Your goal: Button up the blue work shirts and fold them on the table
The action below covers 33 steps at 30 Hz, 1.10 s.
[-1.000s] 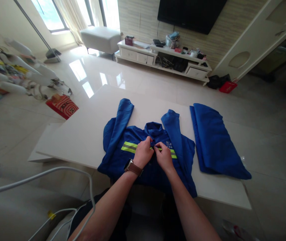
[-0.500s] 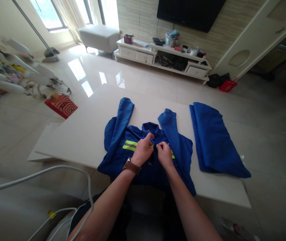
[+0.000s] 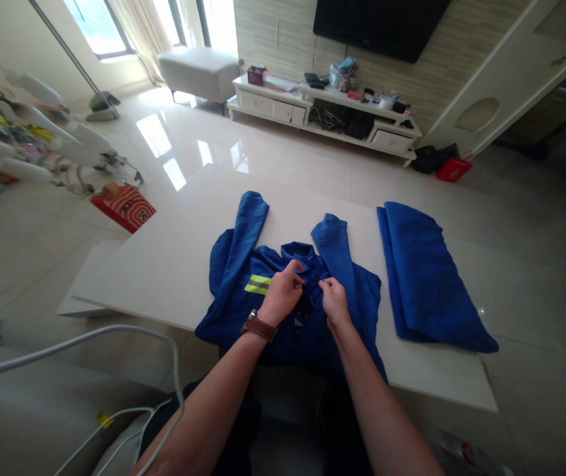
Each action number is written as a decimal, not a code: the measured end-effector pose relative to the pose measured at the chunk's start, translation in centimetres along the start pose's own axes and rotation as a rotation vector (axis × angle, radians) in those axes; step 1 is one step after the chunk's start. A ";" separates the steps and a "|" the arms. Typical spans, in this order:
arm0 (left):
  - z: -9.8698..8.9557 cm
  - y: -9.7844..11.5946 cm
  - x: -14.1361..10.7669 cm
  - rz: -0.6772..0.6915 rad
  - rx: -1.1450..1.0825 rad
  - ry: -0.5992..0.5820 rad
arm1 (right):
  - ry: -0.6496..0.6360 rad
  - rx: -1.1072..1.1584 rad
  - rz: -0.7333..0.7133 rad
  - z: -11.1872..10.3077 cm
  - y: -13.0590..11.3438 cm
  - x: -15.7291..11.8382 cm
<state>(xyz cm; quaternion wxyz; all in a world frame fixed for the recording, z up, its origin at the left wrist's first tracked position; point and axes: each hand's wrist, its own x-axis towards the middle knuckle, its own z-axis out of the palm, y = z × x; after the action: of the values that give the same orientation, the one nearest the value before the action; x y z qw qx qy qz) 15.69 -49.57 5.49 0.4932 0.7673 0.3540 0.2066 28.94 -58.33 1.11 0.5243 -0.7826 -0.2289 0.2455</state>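
A blue work jacket (image 3: pixel 228 314) with a yellow-green reflective stripe lies on the white table, collar away from me, its sleeves folded up past the shoulders. My left hand (image 3: pixel 284 291), with a brown-strapped watch on the wrist, is closed on the jacket's front just below the collar. Beside it, a little to the right, my right hand (image 3: pixel 335 301) pinches the other edge of the jacket front. The fingertips hide the exact bit of cloth or fastening in each hand. Folded blue trousers or similar blue cloth (image 3: pixel 429 277) lie at the table's right end.
The white table (image 3: pixel 164 264) spans the middle. A white cable (image 3: pixel 114 330) arcs across the lower left. Beyond the table's left edge are a red paper bag (image 3: pixel 127 206) and a white rack. A low TV cabinet (image 3: pixel 268 109) and a grey bench (image 3: pixel 201 69) stand at the back.
My right hand has moved slightly right, away from my left hand, widening the gap between them. My left hand stays at nearly the same spot on the jacket.
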 end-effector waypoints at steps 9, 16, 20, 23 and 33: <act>-2.2 -2.3 -0.1 -0.186 0.343 -0.150 | -0.336 -0.448 -0.206 -2.2 -1.3 -0.8; -4.8 -7.5 -4.6 -0.417 0.683 -0.447 | -0.640 -1.013 0.175 -7.4 3.1 -1.5; -5.5 -11.1 -5.5 -0.340 0.718 -0.450 | -0.765 -1.088 0.208 -7.6 4.7 -1.8; -6.6 -13.2 -3.5 -0.284 0.712 -0.400 | -0.760 -1.119 0.133 -6.5 5.2 -0.2; -9.9 -13.8 10.9 -0.222 0.734 -0.363 | -0.605 -1.035 -0.069 -2.2 3.6 12.0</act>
<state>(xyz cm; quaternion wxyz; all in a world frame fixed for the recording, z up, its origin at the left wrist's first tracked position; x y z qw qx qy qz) 11.64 -31.76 -3.03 0.2608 0.8733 0.3918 -0.1260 39.95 -53.77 -3.25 -0.0055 -0.8236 -0.4831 0.2970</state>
